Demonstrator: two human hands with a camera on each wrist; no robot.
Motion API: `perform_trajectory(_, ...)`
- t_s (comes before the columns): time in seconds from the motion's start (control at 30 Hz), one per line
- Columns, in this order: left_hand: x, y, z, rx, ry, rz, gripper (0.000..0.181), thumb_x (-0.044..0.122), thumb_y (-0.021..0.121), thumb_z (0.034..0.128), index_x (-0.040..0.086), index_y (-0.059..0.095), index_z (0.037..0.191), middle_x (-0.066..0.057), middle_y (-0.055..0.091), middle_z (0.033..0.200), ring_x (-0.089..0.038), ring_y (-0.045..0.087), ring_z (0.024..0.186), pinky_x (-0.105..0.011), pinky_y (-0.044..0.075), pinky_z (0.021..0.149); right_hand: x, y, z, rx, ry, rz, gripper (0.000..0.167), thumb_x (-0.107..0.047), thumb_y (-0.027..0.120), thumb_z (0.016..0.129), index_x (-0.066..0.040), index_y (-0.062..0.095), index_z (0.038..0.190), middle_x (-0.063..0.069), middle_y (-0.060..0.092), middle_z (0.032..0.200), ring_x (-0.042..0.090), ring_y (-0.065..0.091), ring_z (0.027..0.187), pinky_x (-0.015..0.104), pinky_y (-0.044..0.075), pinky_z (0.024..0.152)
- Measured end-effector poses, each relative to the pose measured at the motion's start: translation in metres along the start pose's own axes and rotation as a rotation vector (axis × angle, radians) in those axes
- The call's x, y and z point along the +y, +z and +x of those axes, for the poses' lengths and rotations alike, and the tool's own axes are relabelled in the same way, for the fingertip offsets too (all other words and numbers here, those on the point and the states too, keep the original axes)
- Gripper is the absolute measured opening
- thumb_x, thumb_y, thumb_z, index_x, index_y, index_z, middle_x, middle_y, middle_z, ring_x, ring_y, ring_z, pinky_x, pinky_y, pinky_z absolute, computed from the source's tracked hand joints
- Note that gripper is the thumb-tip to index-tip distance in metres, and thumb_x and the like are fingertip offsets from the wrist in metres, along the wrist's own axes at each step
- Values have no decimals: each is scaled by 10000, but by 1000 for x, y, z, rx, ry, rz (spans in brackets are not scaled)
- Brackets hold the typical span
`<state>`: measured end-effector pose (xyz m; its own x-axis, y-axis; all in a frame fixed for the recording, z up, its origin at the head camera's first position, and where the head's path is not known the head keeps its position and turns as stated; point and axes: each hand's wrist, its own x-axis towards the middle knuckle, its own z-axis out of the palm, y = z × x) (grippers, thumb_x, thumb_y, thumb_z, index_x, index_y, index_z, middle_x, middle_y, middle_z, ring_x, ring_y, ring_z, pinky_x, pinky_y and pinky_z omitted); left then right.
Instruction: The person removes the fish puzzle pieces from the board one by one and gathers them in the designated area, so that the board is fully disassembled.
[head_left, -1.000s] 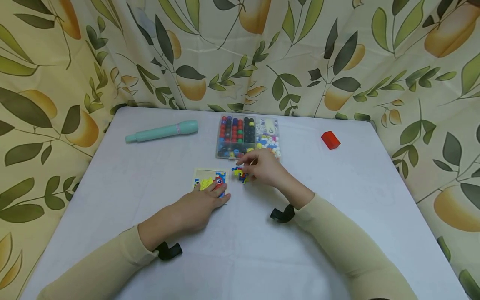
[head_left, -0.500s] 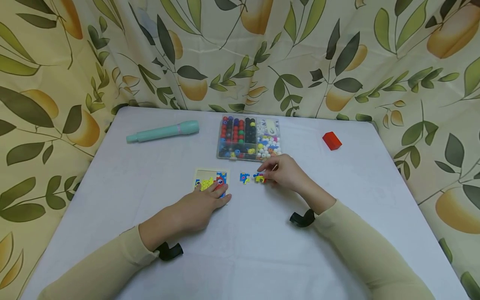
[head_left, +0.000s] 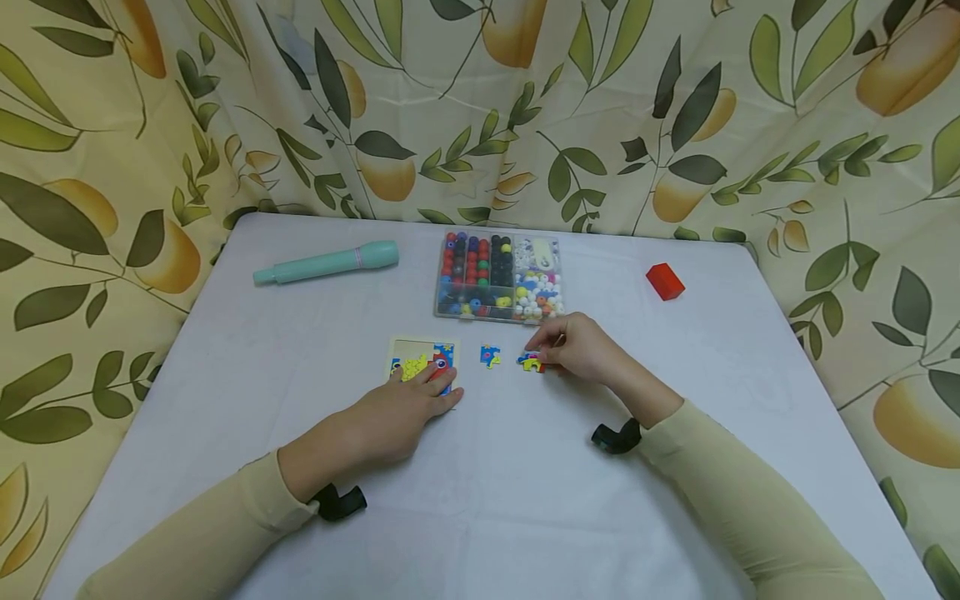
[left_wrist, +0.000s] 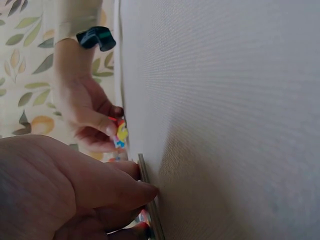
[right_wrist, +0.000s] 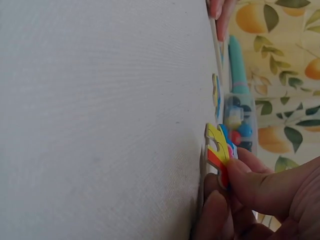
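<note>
My left hand (head_left: 390, 417) rests on a small fish-picture jigsaw board (head_left: 411, 345), its fingers spread over the lower right part and hiding some of it. The board's thin edge (left_wrist: 152, 205) shows beside the thumb in the left wrist view. Between right thumb and fingers, my right hand (head_left: 581, 346) pinches a yellow, red and blue puzzle piece (head_left: 531, 362). That piece is tilted at the tabletop in the right wrist view, its lower end covered by the thumb. A second, blue and yellow puzzle piece (head_left: 490, 356) lies flat between the two hands.
A clear compartment box (head_left: 436, 305) of coloured beads lies behind the pieces. A mint-green tube-shaped object (head_left: 326, 264) is at the back left, and a red block (head_left: 665, 282) at the back right. White cloth (head_left: 480, 517) covers the table; a patterned curtain hangs behind.
My right hand has moved right with its puzzle piece, away from the board. The second piece now lies apart on the cloth. My left hand stays on the board.
</note>
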<state>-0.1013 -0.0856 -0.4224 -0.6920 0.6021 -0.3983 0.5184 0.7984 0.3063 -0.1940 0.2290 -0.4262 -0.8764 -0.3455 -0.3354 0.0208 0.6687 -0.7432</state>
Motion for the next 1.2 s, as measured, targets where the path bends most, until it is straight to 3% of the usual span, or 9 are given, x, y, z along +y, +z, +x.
perform_trajectory(0.2,-1,1,0,5,4,12,705,-3,554,1029,229,405,1678,-28,250,1808,-324,164,1696,-715,296,1263,0,4,0,68,-5,-92,198,33,722,959,-84,857,1043,126,789,1097,216,621,852,292,522,698)
perform_trajectory(0.43,-1,0,1,0,0,9,710,-4,560,1029,238,403,1678,-27,248,1809,-323,163,1697,-712,281,1270,-2,8,0,107,13,-123,183,18,740,954,-98,857,1036,123,773,1112,237,616,957,318,511,764)
perform_trajectory(0.77,-1,1,2,2,0,11,714,15,591,1024,238,407,1677,-30,257,1807,-336,176,1694,-719,294,1260,-1,14,1,159,16,-184,168,-19,763,951,-132,859,1030,86,731,994,241,614,941,317,499,777)
perform_trajectory(1.0,-1,0,1,-4,0,12,712,16,588,1026,237,405,1678,-31,255,1807,-335,181,1693,-712,296,1263,-4,16,0,180,-2,-223,158,-44,785,942,-144,856,1042,73,738,1017,243,630,946,333,511,803)
perform_trajectory(1.2,0,-1,1,-12,1,19,709,34,593,1030,236,398,1681,-30,247,1810,-328,166,1697,-712,294,1264,-12,19,0,174,-45,-212,173,-78,786,957,-155,846,1100,70,720,1045,230,624,877,337,523,731)
